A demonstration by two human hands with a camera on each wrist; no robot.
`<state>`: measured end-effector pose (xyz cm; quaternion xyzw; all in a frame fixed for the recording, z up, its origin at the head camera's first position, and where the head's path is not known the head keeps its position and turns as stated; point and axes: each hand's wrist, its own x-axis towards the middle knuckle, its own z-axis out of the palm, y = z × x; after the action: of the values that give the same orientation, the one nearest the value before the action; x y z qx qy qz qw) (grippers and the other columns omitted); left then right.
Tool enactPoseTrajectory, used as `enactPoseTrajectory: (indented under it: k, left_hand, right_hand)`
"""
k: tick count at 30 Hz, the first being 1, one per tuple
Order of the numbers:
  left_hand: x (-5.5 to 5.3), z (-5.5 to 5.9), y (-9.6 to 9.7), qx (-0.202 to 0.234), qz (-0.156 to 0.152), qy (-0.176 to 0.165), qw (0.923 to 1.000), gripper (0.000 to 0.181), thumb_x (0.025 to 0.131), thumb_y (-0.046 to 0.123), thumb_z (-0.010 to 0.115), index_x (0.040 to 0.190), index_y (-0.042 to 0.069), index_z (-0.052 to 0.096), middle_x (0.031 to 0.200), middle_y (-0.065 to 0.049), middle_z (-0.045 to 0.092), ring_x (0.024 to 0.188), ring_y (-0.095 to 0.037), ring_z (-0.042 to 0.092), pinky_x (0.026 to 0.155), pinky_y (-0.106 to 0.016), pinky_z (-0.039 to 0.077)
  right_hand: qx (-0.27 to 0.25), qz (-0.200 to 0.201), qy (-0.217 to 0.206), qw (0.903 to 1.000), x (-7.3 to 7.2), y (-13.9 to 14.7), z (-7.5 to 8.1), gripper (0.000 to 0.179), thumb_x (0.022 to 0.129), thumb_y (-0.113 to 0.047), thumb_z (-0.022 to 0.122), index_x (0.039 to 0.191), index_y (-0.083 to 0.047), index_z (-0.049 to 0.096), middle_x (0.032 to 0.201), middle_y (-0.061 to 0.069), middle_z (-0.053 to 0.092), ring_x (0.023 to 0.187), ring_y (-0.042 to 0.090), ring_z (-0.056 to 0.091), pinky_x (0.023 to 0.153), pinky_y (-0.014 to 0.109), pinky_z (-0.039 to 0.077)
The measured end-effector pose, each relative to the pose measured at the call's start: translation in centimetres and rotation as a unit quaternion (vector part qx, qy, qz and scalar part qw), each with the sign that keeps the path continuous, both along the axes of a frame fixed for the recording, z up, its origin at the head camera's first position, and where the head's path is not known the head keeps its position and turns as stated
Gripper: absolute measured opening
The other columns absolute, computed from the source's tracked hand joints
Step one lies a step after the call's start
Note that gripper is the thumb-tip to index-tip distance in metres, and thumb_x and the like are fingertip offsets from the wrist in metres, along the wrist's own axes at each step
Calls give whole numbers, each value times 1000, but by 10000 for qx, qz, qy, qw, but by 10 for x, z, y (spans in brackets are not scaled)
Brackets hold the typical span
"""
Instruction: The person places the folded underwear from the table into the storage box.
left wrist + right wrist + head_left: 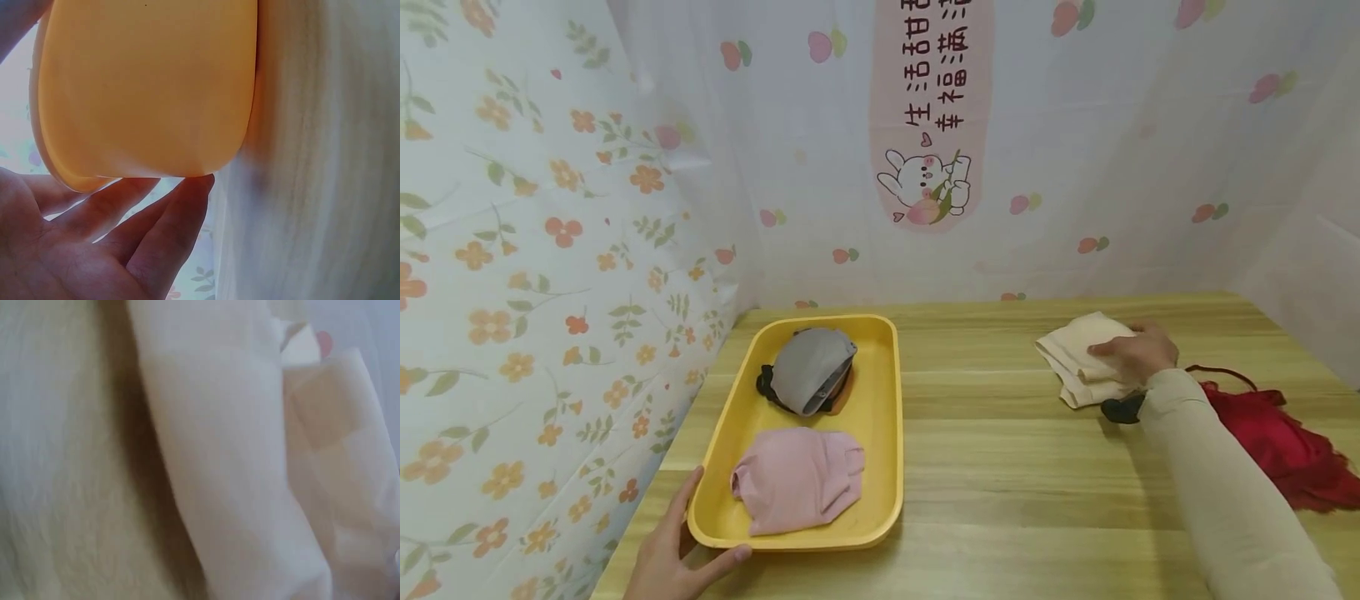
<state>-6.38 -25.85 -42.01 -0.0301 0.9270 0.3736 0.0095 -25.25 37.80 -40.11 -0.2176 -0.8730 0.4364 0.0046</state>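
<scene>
A folded cream cloth (1086, 354) is gripped by my right hand (1142, 352) at the right side of the table; fabric hides part of the fingers. In the right wrist view the cream cloth (219, 456) fills much of the frame, with a shadow beside it. My left hand (672, 550) touches the near left corner of a yellow tray (891, 433), thumb at its front and fingers along its left side. The left wrist view has those fairly straight fingers (169, 240) against the tray's outer wall (150, 94).
Inside the tray lie a folded pink cloth (801, 479) and a grey folded piece (808, 367) over darker fabric. A red lace-edged garment (1277, 437) lies right of my forearm, and a small black item (1122, 408) sits below the cream cloth. Patterned curtains (820, 167) border the table.
</scene>
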Motion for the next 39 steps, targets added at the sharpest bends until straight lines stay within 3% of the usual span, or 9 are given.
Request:
enactPoseTrajectory:
  k: [3,8,10,15,17,23,26,32,39]
  left_hand:
    - [1,0,-1,-5,68,-165,9998,116,77,39,87,162,11,14,156,-28,36,125,-34,60,85,-16,56]
    - [0,1,-1,-201,52,14,9998,115,75,39,88,161,11,18,156,-26,39,118,-21,62,83,-13,54]
    - [0,1,0,-193,37,16,9998,114,75,39,88,161,11,18,156,-26,39,119,-21,62,85,-17,57]
    - [0,1,2,-55,30,-67,10000,116,76,40,87,161,8,15,157,-30,35,125,-35,60,92,-37,60]
    - [-1,1,2,-29,42,-82,10000,116,77,39,87,161,8,15,157,-30,35,125,-36,59,93,-39,60]
    - [0,0,2,-25,44,-39,10000,116,77,39,87,161,8,15,157,-29,35,125,-35,59,90,-34,60]
    - [0,-1,2,-46,27,27,10000,115,77,38,87,161,9,16,157,-28,36,124,-30,60,88,-24,59]
    - [0,-1,2,0,-29,269,9996,112,75,35,89,161,10,20,154,-27,41,108,9,56,83,-12,54]
    - [0,-1,2,-30,16,168,9999,114,76,37,88,161,9,18,155,-28,39,118,-18,62,83,-12,54]
  right_hand:
    - [-498,-151,48,9986,-1,1,-2,94,84,-33,80,157,-2,29,159,32,27,134,48,35,97,51,47]
    - [-1239,-125,6,9922,-2,5,-5,98,87,-30,79,161,-10,19,167,24,16,146,44,27,110,53,41]
    - [-1486,-144,5,9888,-1,6,-4,97,88,-27,78,162,-12,16,166,24,18,130,41,43,97,45,49]
    - [-2111,-392,19,9767,3,5,2,93,89,-23,78,162,-22,20,169,13,13,121,28,44,73,23,42]
    - [-2398,-424,71,9699,4,5,5,94,87,-23,80,161,-27,22,171,5,7,131,23,40,79,18,43]
    - [-3284,-605,447,9415,6,4,14,95,79,-14,87,156,-35,34,138,-12,44,100,3,44,68,16,48]
    - [-3309,-558,467,9409,7,3,18,96,80,-15,86,156,-36,33,137,-15,42,98,2,44,67,15,49]
    - [-3379,-761,572,9363,6,-4,26,89,77,-14,88,148,-40,42,125,-21,43,101,3,45,71,15,49]
    - [-3483,-633,922,9307,3,-16,37,71,76,-11,88,132,-34,51,113,-18,45,97,4,48,69,14,52]
